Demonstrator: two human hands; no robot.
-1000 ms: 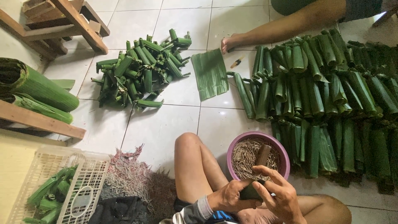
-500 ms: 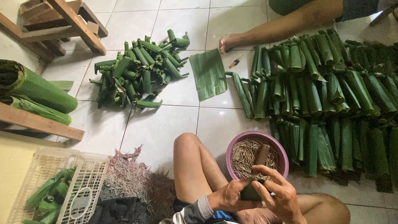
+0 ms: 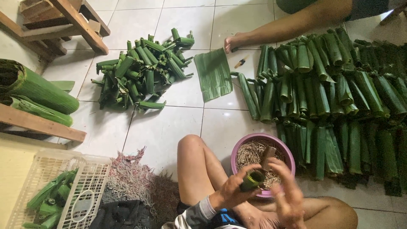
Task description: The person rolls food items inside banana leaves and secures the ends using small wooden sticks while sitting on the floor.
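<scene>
My left hand (image 3: 230,191) grips a small rolled green leaf tube (image 3: 252,180) above my lap. Just right of the tube is my right hand (image 3: 288,196), blurred, fingers spread and holding nothing. Directly behind both hands a purple bowl (image 3: 237,146) sits on the tiled floor. It is full of thin pale sticks, with a brown cylinder (image 3: 267,156) leaning inside. My bent knee (image 3: 191,146) rises to the left of the bowl.
A heap of rolled leaf tubes (image 3: 140,74) lies far left, and a larger spread of them (image 3: 339,97) on the right. Between them lies a flat leaf piece (image 3: 213,74). Another person's foot (image 3: 234,41) rests at the back. White basket (image 3: 80,186), big leaf rolls (image 3: 38,89) and wooden frame (image 3: 63,21) on the left.
My right hand has come off the leaf tube and opened, shifting slightly right. The left hand keeps its hold on the tube.
</scene>
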